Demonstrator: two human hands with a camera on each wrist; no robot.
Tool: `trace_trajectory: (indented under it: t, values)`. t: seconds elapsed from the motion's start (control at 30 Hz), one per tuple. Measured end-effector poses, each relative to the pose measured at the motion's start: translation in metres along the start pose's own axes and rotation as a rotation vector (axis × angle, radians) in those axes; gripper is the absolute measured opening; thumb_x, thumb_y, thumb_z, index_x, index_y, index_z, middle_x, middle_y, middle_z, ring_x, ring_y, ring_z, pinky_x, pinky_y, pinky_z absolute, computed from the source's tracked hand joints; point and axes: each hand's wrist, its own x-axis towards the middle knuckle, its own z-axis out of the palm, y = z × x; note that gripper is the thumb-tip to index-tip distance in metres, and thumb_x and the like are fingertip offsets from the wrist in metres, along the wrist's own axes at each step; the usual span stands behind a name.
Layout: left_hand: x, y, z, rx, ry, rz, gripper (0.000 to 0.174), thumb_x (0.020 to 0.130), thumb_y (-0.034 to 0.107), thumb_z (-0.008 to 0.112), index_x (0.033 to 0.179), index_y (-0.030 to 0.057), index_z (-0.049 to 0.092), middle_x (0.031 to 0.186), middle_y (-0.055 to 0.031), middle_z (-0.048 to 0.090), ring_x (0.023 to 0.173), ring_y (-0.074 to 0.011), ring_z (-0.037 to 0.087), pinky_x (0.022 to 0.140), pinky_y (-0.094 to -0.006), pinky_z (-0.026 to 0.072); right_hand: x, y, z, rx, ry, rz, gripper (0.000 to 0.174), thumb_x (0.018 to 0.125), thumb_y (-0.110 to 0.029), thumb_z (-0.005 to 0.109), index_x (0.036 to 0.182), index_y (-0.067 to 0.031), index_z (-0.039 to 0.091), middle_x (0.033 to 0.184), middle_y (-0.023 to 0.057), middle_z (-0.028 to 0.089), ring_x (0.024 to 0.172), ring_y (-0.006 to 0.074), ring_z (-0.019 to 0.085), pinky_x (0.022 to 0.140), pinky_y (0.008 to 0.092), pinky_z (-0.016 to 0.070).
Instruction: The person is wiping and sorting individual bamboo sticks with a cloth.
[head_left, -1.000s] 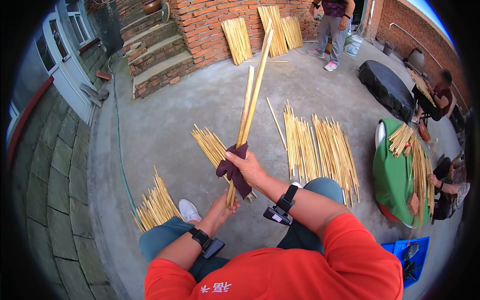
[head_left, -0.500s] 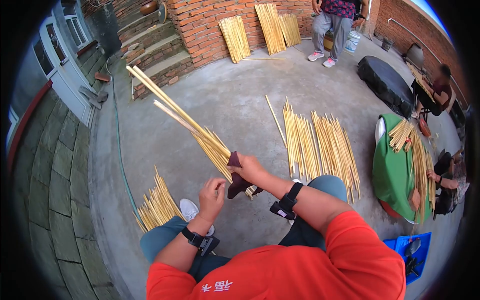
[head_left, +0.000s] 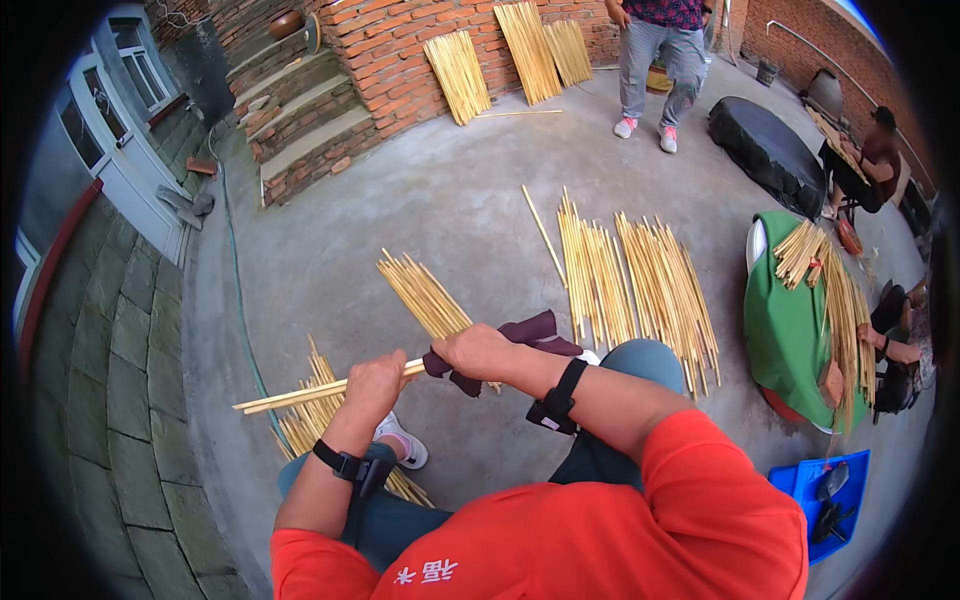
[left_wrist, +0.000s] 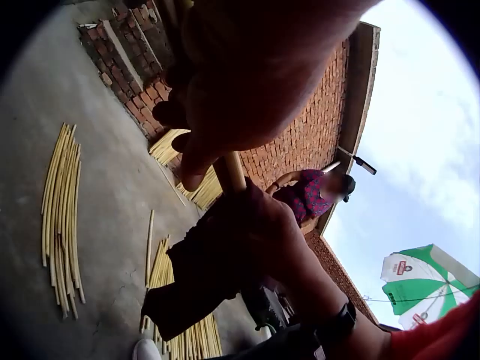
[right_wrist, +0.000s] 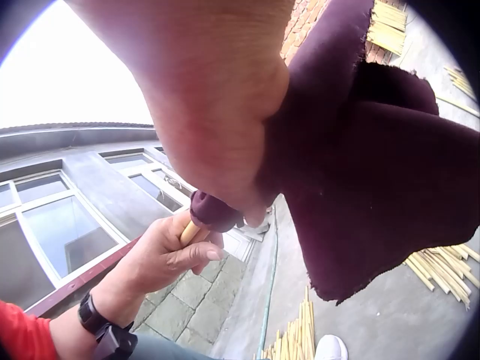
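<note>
over the lap [head_left: 400, 515], bamboo sticks [head_left: 290, 396] lie nearly level, tips left. left hand [head_left: 375, 385] grips them, right hand [head_left: 478, 350] grips them through a maroon cloth [head_left: 530, 332].

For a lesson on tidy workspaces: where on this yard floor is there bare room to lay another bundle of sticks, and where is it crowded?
Bare concrete: between the steps and the fanned sticks, and between the hose and that fan. Crowded: the stick rows beside the green cover, and the pile by the shoe.
</note>
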Motion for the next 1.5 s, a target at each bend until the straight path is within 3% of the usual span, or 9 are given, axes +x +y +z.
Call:
trace_trajectory:
  t: [0.3, 0.47, 0.53, 0.57, 0.67, 0.9, 1.33, 1.4, 1.5]
  values:
    - [-0.025, -0.063, -0.033, 0.118, -0.033, -0.069, 0.031, 0.07, 0.036, 0.062, 0.073, 0.0078, 0.047, 0.065, -0.0106, 0.056, 0.064, -0.0311, 0.057, 0.053, -0.0403, 0.0438, -0.002, 0.017, -0.034, -0.12, 0.094, -0.002, 0.01, 0.074, -0.012, 0.049, 0.079, -0.0041, 0.05, 0.063, 0.0122, 0.058, 0.06, 0.0285, 0.06, 0.05, 0.0385, 0.0464]
    - [-0.049, -0.117, -0.014, 0.082, 0.102, -0.385, 0.035, 0.07, 0.039, 0.062, 0.075, 0.0072, 0.05, 0.065, -0.0126, 0.057, 0.065, -0.034, 0.055, 0.053, -0.0419, 0.0415, 0.0, 0.058, -0.032, 0.017, 0.227, 0.375, 0.015, 0.07, -0.012, 0.058, 0.08, -0.0026, 0.052, 0.068, 0.0169, 0.058, 0.064, 0.0315, 0.058, 0.053, 0.0378, 0.0454]
    - [-0.048, -0.112, -0.021, -0.088, 0.195, -0.631, 0.035, 0.072, 0.039, 0.062, 0.079, 0.0061, 0.053, 0.065, -0.0146, 0.057, 0.066, -0.0356, 0.055, 0.055, -0.0412, 0.0414, 0.004, 0.063, -0.036, 0.408, 0.599, 0.551, 0.018, 0.076, -0.014, 0.058, 0.087, -0.0004, 0.055, 0.069, 0.015, 0.059, 0.06, 0.0248, 0.058, 0.052, 0.0333, 0.0438]
    - [-0.043, -0.106, -0.021, -0.089, 0.194, -0.638, 0.035, 0.072, 0.039, 0.062, 0.079, 0.0061, 0.053, 0.065, -0.0146, 0.057, 0.066, -0.0356, 0.055, 0.055, -0.0412, 0.0414, 0.005, 0.061, -0.035, 0.409, 0.594, 0.547, 0.018, 0.076, -0.014, 0.058, 0.087, -0.0004, 0.055, 0.069, 0.015, 0.059, 0.06, 0.0248, 0.058, 0.052, 0.0333, 0.0438]
    - [-0.031, -0.096, -0.013, -0.258, 0.192, -0.538, 0.035, 0.072, 0.037, 0.064, 0.081, 0.0045, 0.054, 0.067, -0.017, 0.057, 0.067, -0.0362, 0.055, 0.057, -0.041, 0.0421, 0.009, 0.038, -0.038, 1.187, 0.546, 0.728, 0.022, 0.084, -0.02, 0.054, 0.092, 0.0013, 0.055, 0.072, 0.003, 0.055, 0.062, 0.0092, 0.049, 0.052, 0.0269, 0.0418]
    - [-0.028, -0.093, -0.011, -0.248, 0.051, -0.54, 0.039, 0.071, 0.04, 0.063, 0.08, 0.0032, 0.054, 0.068, -0.0192, 0.057, 0.068, -0.038, 0.055, 0.058, -0.0426, 0.0423, 0.018, 0.022, -0.023, 1.229, 0.345, 0.656, 0.026, 0.084, -0.024, 0.051, 0.089, 0.0012, 0.055, 0.068, 0.0039, 0.054, 0.061, 0.0107, 0.048, 0.054, 0.0273, 0.0406]
    - [-0.023, -0.081, -0.018, -0.469, -0.079, -0.568, 0.042, 0.076, 0.042, 0.058, 0.082, 0.0021, 0.046, 0.065, -0.0192, 0.055, 0.067, -0.0387, 0.054, 0.057, -0.0432, 0.041, 0.018, 0.014, -0.026, 1.491, 0.406, 0.656, 0.032, 0.087, -0.03, 0.049, 0.089, 0.0013, 0.055, 0.07, 0.0015, 0.052, 0.061, 0.0099, 0.045, 0.054, 0.0257, 0.0396]
    - [-0.012, -0.071, -0.027, -0.558, -0.089, -0.441, 0.041, 0.078, 0.042, 0.056, 0.084, 0.0027, 0.044, 0.063, -0.0188, 0.053, 0.065, -0.0391, 0.053, 0.057, -0.0433, 0.0403, 0.018, 0.01, -0.024, 1.523, 0.236, 0.66, 0.035, 0.087, -0.032, 0.049, 0.096, 0.001, 0.053, 0.076, 0.0021, 0.053, 0.066, 0.0105, 0.047, 0.058, 0.0255, 0.0406]
    - [0.016, -0.04, -0.036, -0.375, -0.187, -0.241, 0.039, 0.079, 0.04, 0.055, 0.085, 0.0025, 0.045, 0.068, -0.0206, 0.055, 0.069, -0.0401, 0.053, 0.058, -0.0441, 0.0402, 0.023, -0.004, -0.011, 1.659, 0.316, 0.552, 0.038, 0.087, -0.035, 0.049, 0.099, 0.0013, 0.051, 0.083, 0.0041, 0.054, 0.074, 0.0118, 0.048, 0.065, 0.0265, 0.0408]
